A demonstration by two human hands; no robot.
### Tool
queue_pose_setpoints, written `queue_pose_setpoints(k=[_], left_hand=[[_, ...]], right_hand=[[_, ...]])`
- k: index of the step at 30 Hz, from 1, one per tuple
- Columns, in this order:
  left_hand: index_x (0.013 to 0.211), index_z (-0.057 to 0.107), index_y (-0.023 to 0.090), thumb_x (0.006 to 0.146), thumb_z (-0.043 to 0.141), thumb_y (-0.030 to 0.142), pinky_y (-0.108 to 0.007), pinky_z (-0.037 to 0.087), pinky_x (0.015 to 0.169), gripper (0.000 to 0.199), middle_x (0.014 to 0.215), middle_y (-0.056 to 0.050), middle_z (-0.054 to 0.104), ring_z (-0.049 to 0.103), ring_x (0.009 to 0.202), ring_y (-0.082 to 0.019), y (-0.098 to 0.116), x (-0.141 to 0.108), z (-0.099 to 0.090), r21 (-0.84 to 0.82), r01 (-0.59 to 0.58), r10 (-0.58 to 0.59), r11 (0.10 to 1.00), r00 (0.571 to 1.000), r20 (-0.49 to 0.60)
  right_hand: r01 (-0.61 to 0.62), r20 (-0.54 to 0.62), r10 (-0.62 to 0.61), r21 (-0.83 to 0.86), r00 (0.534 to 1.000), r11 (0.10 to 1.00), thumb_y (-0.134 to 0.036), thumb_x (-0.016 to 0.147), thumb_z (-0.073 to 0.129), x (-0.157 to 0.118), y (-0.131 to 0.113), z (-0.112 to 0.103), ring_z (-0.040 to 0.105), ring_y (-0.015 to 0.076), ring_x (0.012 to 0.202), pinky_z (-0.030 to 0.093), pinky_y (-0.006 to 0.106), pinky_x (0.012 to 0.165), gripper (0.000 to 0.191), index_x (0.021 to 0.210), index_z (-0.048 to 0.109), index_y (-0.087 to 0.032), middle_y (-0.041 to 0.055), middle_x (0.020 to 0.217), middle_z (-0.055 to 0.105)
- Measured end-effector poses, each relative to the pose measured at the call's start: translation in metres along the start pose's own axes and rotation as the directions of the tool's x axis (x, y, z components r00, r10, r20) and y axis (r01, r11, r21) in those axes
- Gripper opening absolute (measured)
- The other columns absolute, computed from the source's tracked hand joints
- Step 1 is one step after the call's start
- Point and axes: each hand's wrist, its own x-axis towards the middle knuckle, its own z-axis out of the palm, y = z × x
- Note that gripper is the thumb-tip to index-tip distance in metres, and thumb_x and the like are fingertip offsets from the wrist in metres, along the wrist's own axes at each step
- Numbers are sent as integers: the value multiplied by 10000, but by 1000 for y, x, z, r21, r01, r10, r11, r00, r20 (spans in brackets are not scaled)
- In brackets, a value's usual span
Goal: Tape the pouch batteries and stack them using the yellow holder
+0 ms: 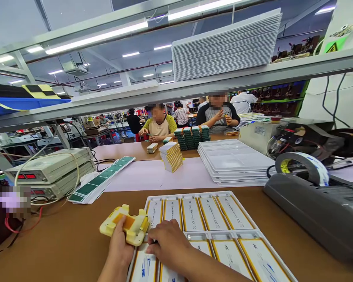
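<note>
My left hand (120, 243) grips a pale yellow plastic fixture (135, 236) with notched sides and an amber patch on its face. It is held up at the left edge of a white tray (257, 231). Flat white battery packs (191, 214) with yellow edges lie in the tray's compartments, in two rows. My right hand (169, 243) is over the near-left part of the tray, beside the fixture, with its fingers curled together. Something small and dark shows at those fingertips, too little to name. Blue print marks a near battery pack (144, 264), partly behind my right hand and forearm.
A grey tape dispenser (312, 211) with a tape roll (301, 166) stands at right. Stacked white trays (232, 160), a battery pile (171, 156) and green-printed sheets (102, 180) lie behind. Two meters (51, 166) are at left. Co-workers sit opposite, under an overhead shelf (129, 98).
</note>
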Motion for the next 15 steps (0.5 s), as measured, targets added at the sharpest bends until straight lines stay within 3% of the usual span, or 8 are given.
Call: queue_pose_setpoints(k=[15], left_hand=[[789, 555, 134, 768, 487, 214, -319, 516, 581, 107, 717, -53, 618, 593, 577, -153, -2, -1, 0, -17, 0, -1, 1000, 1000, -2]], right_hand=[[-49, 46, 47, 38, 998, 998, -313, 733, 620, -2, -2, -7, 530, 174, 850, 318, 314, 777, 53, 739, 629, -260, -15, 798, 645]])
